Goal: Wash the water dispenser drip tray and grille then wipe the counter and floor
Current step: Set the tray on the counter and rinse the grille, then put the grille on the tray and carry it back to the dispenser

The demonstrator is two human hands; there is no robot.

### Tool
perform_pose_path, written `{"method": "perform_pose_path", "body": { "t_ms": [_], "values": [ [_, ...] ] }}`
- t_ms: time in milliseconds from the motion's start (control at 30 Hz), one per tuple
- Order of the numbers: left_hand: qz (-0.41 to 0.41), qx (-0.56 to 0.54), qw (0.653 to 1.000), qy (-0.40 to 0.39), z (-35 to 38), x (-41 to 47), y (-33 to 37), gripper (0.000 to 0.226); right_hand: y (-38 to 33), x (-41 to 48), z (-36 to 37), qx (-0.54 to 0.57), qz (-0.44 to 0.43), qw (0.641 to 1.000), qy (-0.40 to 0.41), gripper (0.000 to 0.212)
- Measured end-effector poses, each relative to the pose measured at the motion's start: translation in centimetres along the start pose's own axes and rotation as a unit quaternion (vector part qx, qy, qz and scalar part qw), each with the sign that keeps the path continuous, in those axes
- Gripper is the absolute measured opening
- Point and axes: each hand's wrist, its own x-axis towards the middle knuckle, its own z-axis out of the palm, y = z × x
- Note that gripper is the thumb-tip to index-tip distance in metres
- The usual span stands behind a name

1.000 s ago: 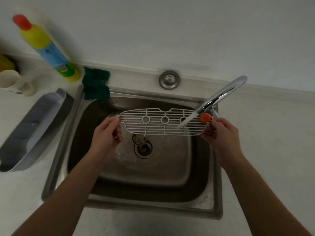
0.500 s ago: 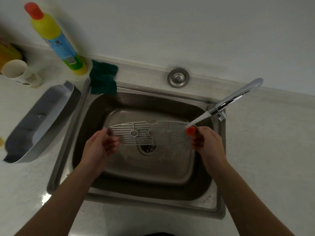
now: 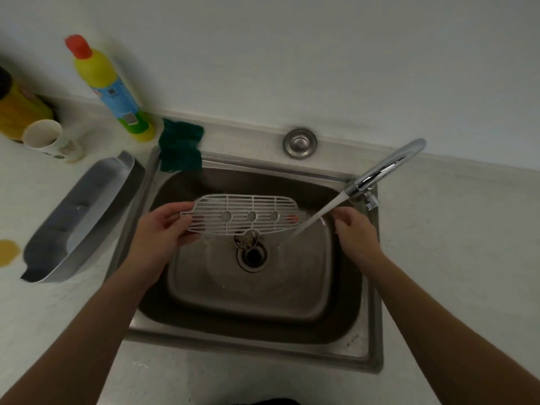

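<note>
Everything placed relative to the sink (image 3: 371, 340), left to right.

Far left of the sink, on the counter (image 3: 455, 258): a yellowish spill (image 3: 8, 250), a yellow container (image 3: 20, 112) and a paper cup (image 3: 43, 135). Next, just beside the sink's left rim, the grey drip tray (image 3: 79, 220) lies at an angle, apart from both hands. Behind it stands a yellow detergent bottle (image 3: 114, 92); a green cloth (image 3: 181, 149) hangs over the sink's back-left corner.

Over the sink basin: the left hand (image 3: 163, 232) pinches the left end of the white grille (image 3: 245, 214), thumb on top, fingers curled underneath. The grille is held roughly flat above the drain (image 3: 252, 255). Its right end, with a small red piece on it, sits near the water stream (image 3: 318, 213) coming from the faucet (image 3: 382, 168) at the sink's back-right.

The right hand (image 3: 355, 232) is just right of the grille's end, fingers loosely spread; it looks off the grille, though I cannot tell for sure if a fingertip touches.

Risks, my read:
- One-handed wet pinch at the far end: the grille could tip or slip into the basin.
- The red piece looks loose-ish; if it drops, the open drain is right below.
- Stream hitting the slats at an angle could splash past the sink's right rim onto the counter, meaning more wiping.
- Tray sits close to the counter clutter; a careless reach from the sink could knock the cup or bottle.
</note>
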Motion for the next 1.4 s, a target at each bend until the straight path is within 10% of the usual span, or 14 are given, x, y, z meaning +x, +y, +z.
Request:
{"method": "perform_pose_path", "body": {
  "t_ms": [267, 667, 900, 1100, 1400],
  "values": [
    [0.173, 0.371, 0.906, 0.105, 2.4, -3.6, 0.6, 0.025, 2.6, 2.5, -3.0, -0.100, -0.012, 0.994, 0.045, 0.033],
    [0.344, 0.468, 0.806, 0.116, 4.9, -11.9, 4.8, 0.027, 4.8, -2.3, -1.9, 0.003, -0.088, 0.996, 0.003, 0.037],
    [0.183, 0.495, 0.843, 0.099, 7.2, -12.2, -2.7, 0.025, 9.8, -10.6, 4.1, -0.073, -0.133, 0.972, -0.177, 0.038],
    [0.140, 0.449, 0.867, 0.167, 3.1, -10.6, -3.0, 0.021, 7.6, -9.4, 4.2, -0.088, -0.149, 0.975, -0.141, 0.033],
    [0.047, 0.013, 0.973, 0.225, -6.8, -11.2, 0.7, 0.016, -6.9, -4.9, 6.5, -0.192, -0.240, 0.942, -0.134, 0.110]
  ]
}}
